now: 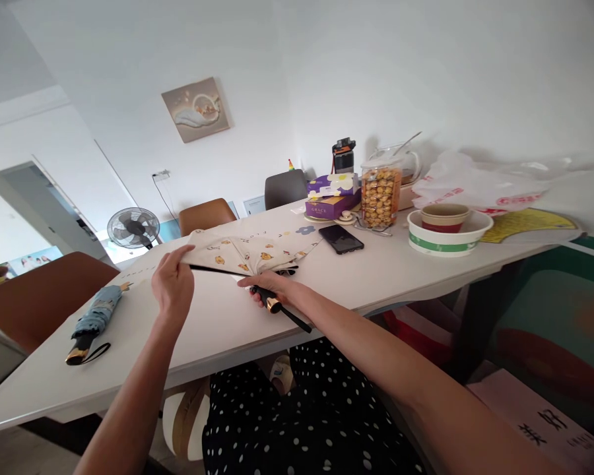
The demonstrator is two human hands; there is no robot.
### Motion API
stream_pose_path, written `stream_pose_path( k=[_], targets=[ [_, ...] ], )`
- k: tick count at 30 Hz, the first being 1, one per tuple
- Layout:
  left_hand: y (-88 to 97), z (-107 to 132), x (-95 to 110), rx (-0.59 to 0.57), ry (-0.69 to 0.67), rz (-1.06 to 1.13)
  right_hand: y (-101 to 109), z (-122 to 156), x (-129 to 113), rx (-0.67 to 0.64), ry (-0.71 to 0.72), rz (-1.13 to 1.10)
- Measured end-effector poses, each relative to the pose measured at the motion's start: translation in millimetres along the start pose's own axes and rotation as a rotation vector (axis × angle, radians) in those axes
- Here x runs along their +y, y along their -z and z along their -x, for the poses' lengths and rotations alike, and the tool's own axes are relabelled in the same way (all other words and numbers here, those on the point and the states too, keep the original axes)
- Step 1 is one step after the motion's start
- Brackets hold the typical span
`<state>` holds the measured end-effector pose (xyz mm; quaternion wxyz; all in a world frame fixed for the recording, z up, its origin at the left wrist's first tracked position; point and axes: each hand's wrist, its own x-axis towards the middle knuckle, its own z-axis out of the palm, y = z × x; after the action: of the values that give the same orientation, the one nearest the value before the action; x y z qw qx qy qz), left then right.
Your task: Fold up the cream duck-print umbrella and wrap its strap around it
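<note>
right grip on umbrella, popcorn-filled jar

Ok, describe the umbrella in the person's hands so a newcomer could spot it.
Find the white table, then the left hand and right hand over its near side. They hold the cream umbrella; unlike the wrapped blue umbrella further left, its loose cloth carries small orange-brown prints.

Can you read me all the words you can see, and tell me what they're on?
"GRACE": purple box; smaller print below is unreadable.
"美好": pale box, lower right; letters beneath are too blurred.
Plastic bag: red print, unreadable.
Tabletop: printed letters, too faint to read.
</note>
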<state>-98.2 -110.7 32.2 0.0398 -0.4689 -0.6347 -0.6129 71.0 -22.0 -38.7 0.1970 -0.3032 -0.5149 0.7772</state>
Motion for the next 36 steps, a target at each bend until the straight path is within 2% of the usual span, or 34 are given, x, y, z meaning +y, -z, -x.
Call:
stream_pose_path(
  k=[2, 5, 8, 11, 14, 18, 21, 24, 26, 29, 31, 33, 34, 36],
  targets=[
    [4.6, 7.9, -19.5, 0.012, 0.000, -0.041, -1.6, 1.1, -1.2, 0.006, -0.011, -0.001],
    [3.6, 8.1, -45.8, -0.103, 0.300, 0.096, -1.2, 0.1, -2.0, -0.014, 0.000, -0.039],
    [0.0, 4.5, -60.3, -0.133, 0.438, 0.192, 1.5, -0.4, -2.8, -0.069, 0.002, -0.097],
    [-0.1, 5.5, -64.9, -0.154, 0.458, 0.236, 3.6, 1.9, -4.8, -0.108, 0.006, -0.181],
    [3.1, 10.8, -68.6, -0.135, 0.409, 0.229, 4.4, 3.3, -6.5, -0.106, 0.003, -0.227],
    [9.8, 20.8, -77.1, -0.156, 0.272, 0.104, 6.1, 0.9, -6.0, -0.111, -0.045, -0.223],
    [16.2, 31.4, -82.3, -0.227, 0.155, -0.072, 8.4, 0.1, -4.7, -0.137, -0.021, -0.212],
    [21.8, 44.0, -84.1, -0.298, -0.017, -0.238, 10.7, 0.1, -4.0, -0.166, -0.008, -0.211],
    [24.8, 50.2, -82.8, -0.350, -0.074, -0.318, 12.0, -0.5, -3.8, -0.189, -0.004, -0.213],
    [31.6, 50.4, -77.4, -0.494, 0.046, -0.349, 12.9, -1.0, -3.6, -0.209, -0.002, -0.200],
    [38.5, 43.7, -73.1, -0.666, 0.177, -0.240, 12.9, 0.1, -3.5, -0.228, 0.002, -0.185],
    [44.3, 33.7, -70.5, -0.742, 0.273, -0.092, 12.3, 2.6, -3.5, -0.239, 0.008, -0.173],
    [45.3, 28.0, -70.2, -0.708, 0.297, -0.038, 11.8, 4.1, -3.5, -0.240, 0.011, -0.166],
    [41.6, 16.1, -72.2, -0.513, 0.330, 0.020, 10.5, 7.1, -3.8, -0.249, 0.025, -0.147]
  ],
)
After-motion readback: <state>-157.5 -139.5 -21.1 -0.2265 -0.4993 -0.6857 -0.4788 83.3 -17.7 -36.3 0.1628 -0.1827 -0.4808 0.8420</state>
